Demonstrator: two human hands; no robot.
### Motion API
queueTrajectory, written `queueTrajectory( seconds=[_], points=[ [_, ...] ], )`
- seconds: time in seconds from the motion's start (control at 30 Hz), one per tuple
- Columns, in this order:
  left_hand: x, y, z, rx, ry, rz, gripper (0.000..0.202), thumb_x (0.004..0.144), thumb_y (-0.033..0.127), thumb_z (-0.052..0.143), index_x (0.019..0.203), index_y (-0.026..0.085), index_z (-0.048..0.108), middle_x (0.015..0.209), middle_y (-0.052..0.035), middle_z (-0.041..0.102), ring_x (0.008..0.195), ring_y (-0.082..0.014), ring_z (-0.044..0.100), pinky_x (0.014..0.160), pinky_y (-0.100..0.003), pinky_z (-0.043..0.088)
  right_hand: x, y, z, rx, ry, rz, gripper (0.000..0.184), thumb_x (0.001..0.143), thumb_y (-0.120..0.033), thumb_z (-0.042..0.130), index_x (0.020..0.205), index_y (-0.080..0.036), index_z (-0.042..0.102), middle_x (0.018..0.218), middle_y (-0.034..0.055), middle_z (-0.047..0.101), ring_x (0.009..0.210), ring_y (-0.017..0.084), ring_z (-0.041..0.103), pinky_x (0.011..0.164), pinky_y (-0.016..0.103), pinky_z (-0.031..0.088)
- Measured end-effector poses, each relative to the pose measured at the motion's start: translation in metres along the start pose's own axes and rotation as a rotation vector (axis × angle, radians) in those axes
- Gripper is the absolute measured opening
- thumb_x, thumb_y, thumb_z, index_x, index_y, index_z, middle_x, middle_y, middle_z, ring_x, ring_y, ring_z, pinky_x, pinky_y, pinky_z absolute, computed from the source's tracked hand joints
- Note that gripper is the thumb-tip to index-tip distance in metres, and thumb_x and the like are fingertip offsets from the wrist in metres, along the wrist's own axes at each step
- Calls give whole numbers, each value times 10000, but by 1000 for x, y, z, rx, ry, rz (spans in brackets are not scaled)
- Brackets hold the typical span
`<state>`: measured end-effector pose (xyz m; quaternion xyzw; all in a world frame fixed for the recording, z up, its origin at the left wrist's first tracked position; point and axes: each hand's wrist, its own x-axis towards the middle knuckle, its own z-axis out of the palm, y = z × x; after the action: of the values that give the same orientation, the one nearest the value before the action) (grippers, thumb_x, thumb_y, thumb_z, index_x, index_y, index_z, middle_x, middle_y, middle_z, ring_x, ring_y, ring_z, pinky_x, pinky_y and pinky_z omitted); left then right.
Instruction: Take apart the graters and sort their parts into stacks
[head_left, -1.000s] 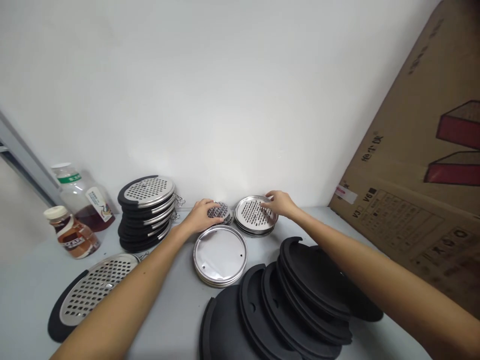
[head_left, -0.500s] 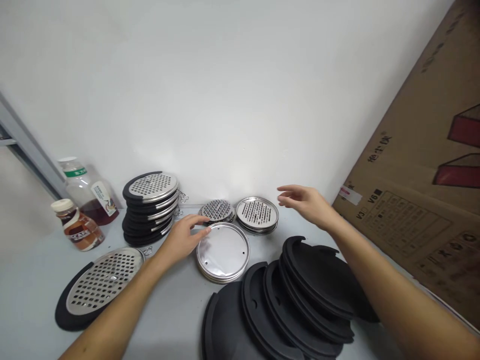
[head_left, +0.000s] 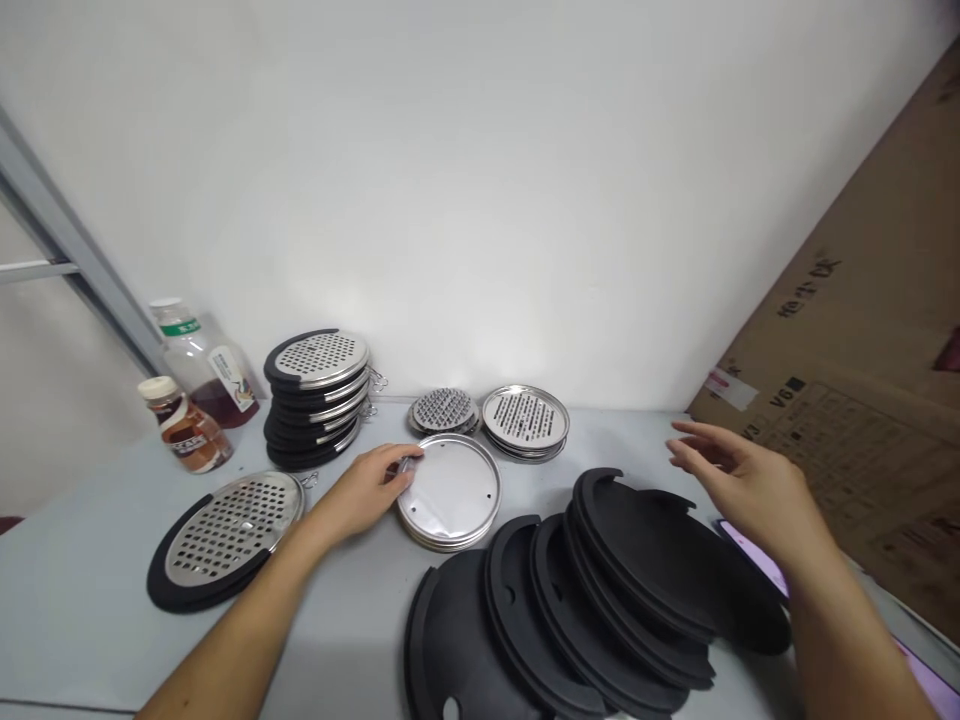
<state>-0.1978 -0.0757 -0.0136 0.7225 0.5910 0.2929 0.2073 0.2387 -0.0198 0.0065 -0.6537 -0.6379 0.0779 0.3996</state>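
The fingertips and thumb of my left hand (head_left: 366,492) pinch the left rim of the top shiny metal disc (head_left: 454,488), which lies on a low stack of such discs. My right hand (head_left: 754,490) hovers open above the right side of the table, beyond the black rings, fingers slightly apart and holding nothing. Behind the disc stack are a small pile of round grater plates (head_left: 444,410) and a wider pile of slotted metal plates (head_left: 525,418). Fanned out in front lie several black round holders (head_left: 555,610) with raised rims.
At left stand a stack of black-rimmed perforated discs (head_left: 322,360) with wire loops and one single disc (head_left: 232,530). Two bottles, a clear one (head_left: 217,375) and a brown-labelled one (head_left: 187,430), stand near the wall. A cardboard box (head_left: 862,400) and a phone (head_left: 754,555) are at right.
My left hand has closed on the left edge of the top metal disc. My right hand has moved right and down, away from the slotted plates. The view has shifted slightly.
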Motion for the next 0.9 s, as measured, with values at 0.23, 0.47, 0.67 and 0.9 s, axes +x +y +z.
queueTrajectory(
  seconds=[0.23,0.47,0.67,0.9],
  points=[
    [-1,2,-9,20,66,-4,339,885,359,522,1155,213,668,1195,-86,666,1068,-251,631,922,-370,500,-1,-3,15,-52,-264,-62,474,769,-537,569,1085,-204,684,884,93,756,792,295,709,772,435,531],
    [-43,7,-92,116,208,-271,418,845,497,563,1139,217,663,1052,-65,733,964,-257,683,882,-367,521,-1,-3,22,20,-212,-40,435,666,-625,602,958,-323,716,867,68,767,839,387,705,771,536,526],
    [-129,-73,-150,202,270,-792,844,609,643,731,1200,54,604,1129,-233,696,1050,-394,663,959,-474,498,0,-6,20,114,-199,24,401,648,-639,629,926,-365,724,856,60,770,897,409,702,841,574,513],
    [-152,-71,-127,-248,361,-805,639,616,576,770,1084,159,646,1231,-120,682,1240,-316,564,1077,-428,442,-3,-14,25,234,-225,57,433,722,-599,645,1022,-295,718,822,70,773,959,376,704,952,544,470]
  ],
)
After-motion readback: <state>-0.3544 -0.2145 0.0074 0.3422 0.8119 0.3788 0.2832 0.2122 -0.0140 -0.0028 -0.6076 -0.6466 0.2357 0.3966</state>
